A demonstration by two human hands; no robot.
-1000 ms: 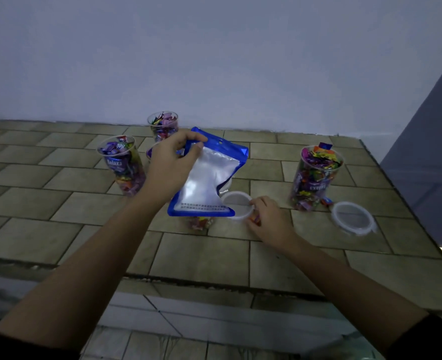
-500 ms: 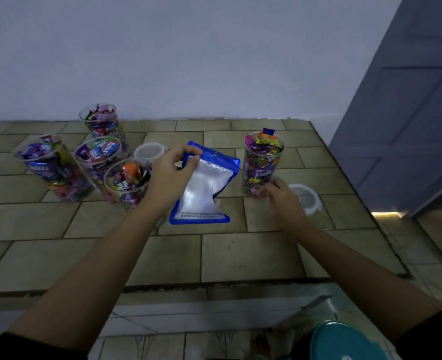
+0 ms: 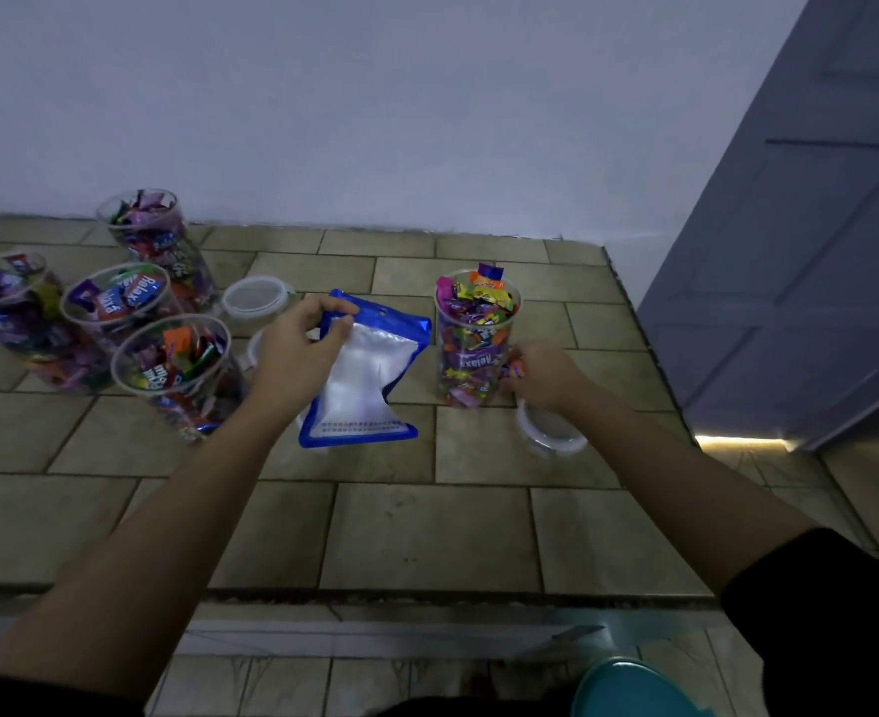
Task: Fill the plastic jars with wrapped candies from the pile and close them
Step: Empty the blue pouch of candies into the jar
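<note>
pretty dim in here tbh, plain pale wall (image 3: 375, 106) at the back, a beige-brown tiled ledge (image 3: 427, 530) running right up against it, grey panelled door (image 3: 815, 251) on the right with a warm strip of light (image 3: 737, 442) along its bottom edge

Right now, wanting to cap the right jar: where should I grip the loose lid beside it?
By its rim, from above at the near edge: the lid lies flat on the tiles, its far side hidden by the right hand.

Clear glossy plastic jar (image 3: 476, 349), shiny blue foil-edged pouch (image 3: 367, 375), matt stone-look tiles (image 3: 427, 535), smooth painted wall (image 3: 375, 106)
</note>
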